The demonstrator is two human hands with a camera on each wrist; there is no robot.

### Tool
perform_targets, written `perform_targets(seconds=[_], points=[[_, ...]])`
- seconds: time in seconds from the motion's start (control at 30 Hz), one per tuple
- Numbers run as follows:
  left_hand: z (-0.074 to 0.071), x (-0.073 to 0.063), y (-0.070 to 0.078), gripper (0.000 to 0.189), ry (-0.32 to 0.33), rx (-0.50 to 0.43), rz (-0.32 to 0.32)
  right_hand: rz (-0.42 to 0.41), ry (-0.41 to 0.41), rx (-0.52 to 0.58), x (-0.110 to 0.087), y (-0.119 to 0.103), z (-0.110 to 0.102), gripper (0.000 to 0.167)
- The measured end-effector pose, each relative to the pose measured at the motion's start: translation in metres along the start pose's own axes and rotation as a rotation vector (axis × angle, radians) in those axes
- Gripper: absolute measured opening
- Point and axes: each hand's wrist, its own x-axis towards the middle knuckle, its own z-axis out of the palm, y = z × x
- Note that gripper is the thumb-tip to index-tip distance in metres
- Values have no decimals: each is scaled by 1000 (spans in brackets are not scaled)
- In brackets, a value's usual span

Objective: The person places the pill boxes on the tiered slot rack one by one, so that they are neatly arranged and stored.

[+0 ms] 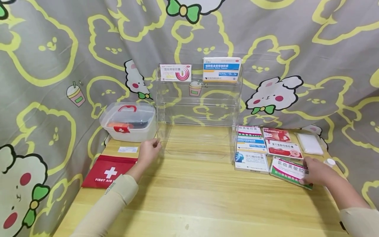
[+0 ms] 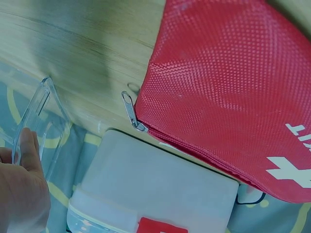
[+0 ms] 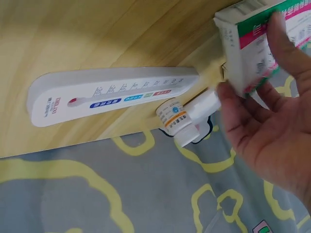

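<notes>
A clear acrylic display rack stands at the back of the table, with two medicine boxes on its top tier. My left hand pinches the rack's lower left edge; the left wrist view shows the thumb and fingers at the clear side panel. At the right, my right hand grips a green, white and magenta medicine box by its right end. In the right wrist view this box looks tilted, with the thumb on its face and fingers beneath.
Left of the rack are a lidded plastic box and a red first aid pouch. Several medicine boxes lie right of it, near a white packet. A thermometer and a small bottle lie near the right edge.
</notes>
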Motion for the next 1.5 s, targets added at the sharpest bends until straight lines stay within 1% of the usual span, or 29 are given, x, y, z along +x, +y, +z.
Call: perform_targets(seconds=[0.07, 0.13, 0.2, 0.27, 0.3, 0.37, 0.47, 0.53, 0.67, 0.73, 0.83, 0.93, 1.0, 1.07, 1.17, 1.23, 1.33, 1.4, 1.5], points=[[0, 0, 0, 26, 4, 2, 10, -29, 47, -18, -4, 2, -2, 59], [1, 0, 0, 26, 7, 2, 13, -66, 97, -15, -8, 4, -4, 42], [1, 0, 0, 26, 8, 2, 13, -83, 119, 24, -14, 4, -9, 29], [1, 0, 0, 26, 7, 1, 9, -82, 130, 82, -21, 4, -15, 23], [0, -1, 0, 27, 5, 1, 6, -78, 129, 109, -24, 3, -18, 22], [0, -1, 0, 26, 6, 4, 8, -43, 118, 156, -29, 2, -24, 25], [0, 0, 0, 26, 12, 12, 18, 1, 132, 205, -33, -1, -31, 37], [0, 0, -1, 25, 16, 17, 24, 29, 166, 227, -35, -4, -35, 43], [0, 0, -1, 25, 19, 14, 33, 61, 298, 252, -37, -19, -46, 46], [-1, 0, -2, 25, 23, 10, 35, 87, 364, 290, -38, -30, -52, 46], [-1, 0, -3, 23, 31, 12, 46, 131, 456, 378, -39, -46, -62, 44], [0, -1, -3, 22, 36, 9, 59, 136, 551, 531, -39, -62, -74, 33], [0, 0, -3, 21, 41, 7, 69, 129, 603, 631, -37, -73, -82, 27], [1, 0, -5, 20, 48, 7, 72, 107, 639, 732, -32, -85, -91, 25], [2, 0, -8, 20, 58, 19, 89, 87, 672, 807, -25, -104, -104, 26], [3, 0, -9, 20, 53, 24, 96, 63, 696, 841, -20, -116, -113, 28], [3, 1, -9, 21, 43, 19, 102, 14, 722, 857, -12, -135, -125, 30], [3, 1, -8, 22, 41, 6, 91, -39, 739, 881, -4, -148, -132, 33], [4, 2, -8, 24, 45, -4, 83, -83, 728, 866, 9, -168, -142, 34]])
